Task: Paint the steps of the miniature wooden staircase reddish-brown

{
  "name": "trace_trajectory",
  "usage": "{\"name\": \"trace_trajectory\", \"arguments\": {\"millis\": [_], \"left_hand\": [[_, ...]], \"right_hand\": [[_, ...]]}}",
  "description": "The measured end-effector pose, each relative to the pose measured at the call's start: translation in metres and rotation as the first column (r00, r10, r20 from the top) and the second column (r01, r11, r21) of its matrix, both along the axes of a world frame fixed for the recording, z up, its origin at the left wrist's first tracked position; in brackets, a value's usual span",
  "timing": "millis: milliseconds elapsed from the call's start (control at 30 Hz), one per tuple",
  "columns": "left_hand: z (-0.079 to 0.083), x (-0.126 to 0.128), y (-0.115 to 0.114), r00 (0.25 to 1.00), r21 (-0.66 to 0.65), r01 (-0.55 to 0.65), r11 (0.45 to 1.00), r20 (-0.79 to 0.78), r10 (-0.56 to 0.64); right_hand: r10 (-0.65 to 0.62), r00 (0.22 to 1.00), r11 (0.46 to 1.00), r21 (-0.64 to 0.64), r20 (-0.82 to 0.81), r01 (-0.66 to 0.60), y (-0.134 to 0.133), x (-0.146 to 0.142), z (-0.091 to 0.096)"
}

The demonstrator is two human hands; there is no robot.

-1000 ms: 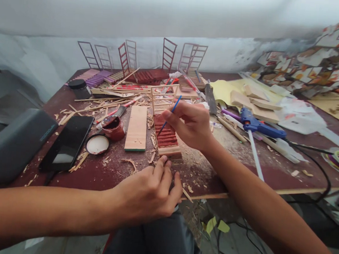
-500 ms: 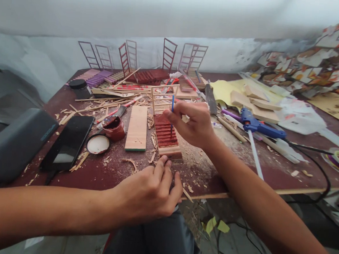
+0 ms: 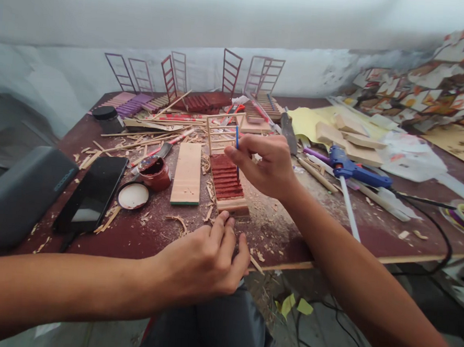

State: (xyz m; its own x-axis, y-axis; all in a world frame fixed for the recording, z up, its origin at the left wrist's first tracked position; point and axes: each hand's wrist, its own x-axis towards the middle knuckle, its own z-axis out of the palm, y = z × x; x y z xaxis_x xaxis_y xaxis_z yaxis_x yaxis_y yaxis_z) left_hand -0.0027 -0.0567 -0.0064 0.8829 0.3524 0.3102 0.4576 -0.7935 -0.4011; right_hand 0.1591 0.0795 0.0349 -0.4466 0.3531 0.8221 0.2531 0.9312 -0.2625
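A small wooden model stair (image 3: 226, 183) with red-painted steps and a bare stick railing lies on the dark red table (image 3: 314, 236). My right hand (image 3: 266, 165) pinches a thin blue paintbrush (image 3: 237, 142) held nearly upright, its tip down on the red steps. My left hand (image 3: 203, 263) rests at the table's near edge, fingers curled, fingertips pressed against the stair's near wooden end. An open jar of red paint (image 3: 155, 172) and its white-lined lid (image 3: 132, 196) sit left of a plain wooden board (image 3: 187, 173).
A black phone (image 3: 93, 194) and a grey case (image 3: 18, 194) lie at left. A blue glue gun (image 3: 353, 173) with its cable lies at right, beside wood blocks and yellow paper. Painted stairs and railings stand at the back wall. Shavings and sticks litter the table.
My right hand turned the brush from slanting to nearly upright and moved its tip along the red steps. My left hand stayed in place.
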Motion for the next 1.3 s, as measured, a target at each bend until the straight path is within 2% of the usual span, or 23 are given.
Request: {"name": "trace_trajectory", "arguments": {"millis": [333,600,833,1000,1133,1300], "left_hand": [[-0.0005,0.0006,-0.0011,1.0,-0.005,0.002,1.0,0.002,-0.002],[0.0005,0.0,-0.0012,1.0,-0.001,0.001,1.0,0.024,-0.001],[0.0003,0.0009,-0.0006,1.0,0.004,0.003,1.0,0.024,-0.003],[0.0002,0.0014,-0.0007,1.0,0.01,0.002,1.0,0.028,-0.003],[0.0009,0.0023,-0.0003,0.999,0.017,0.004,1.0,0.039,-0.005],[-0.0002,0.0026,-0.0003,0.999,0.01,0.003,1.0,0.034,-0.004]], "right_hand": [[0.037,0.999,0.999,-0.033,0.006,-0.036,-0.005,-0.0039,-0.0014],[0.024,0.998,0.998,-0.051,-0.066,-0.027,-0.0045,-0.0003,0.0012],[0.015,1.0,0.998,-0.054,-0.016,-0.016,-0.0041,-0.0037,-0.0012],[0.01,0.996,0.995,-0.099,-0.085,-0.019,-0.0061,-0.0026,0.0002],[-0.058,0.995,0.997,-0.063,-0.08,0.053,-0.0041,0.0011,0.0004],[-0.013,0.998,1.0,-0.017,-0.058,0.013,-0.0024,-0.0018,-0.0019]]}}
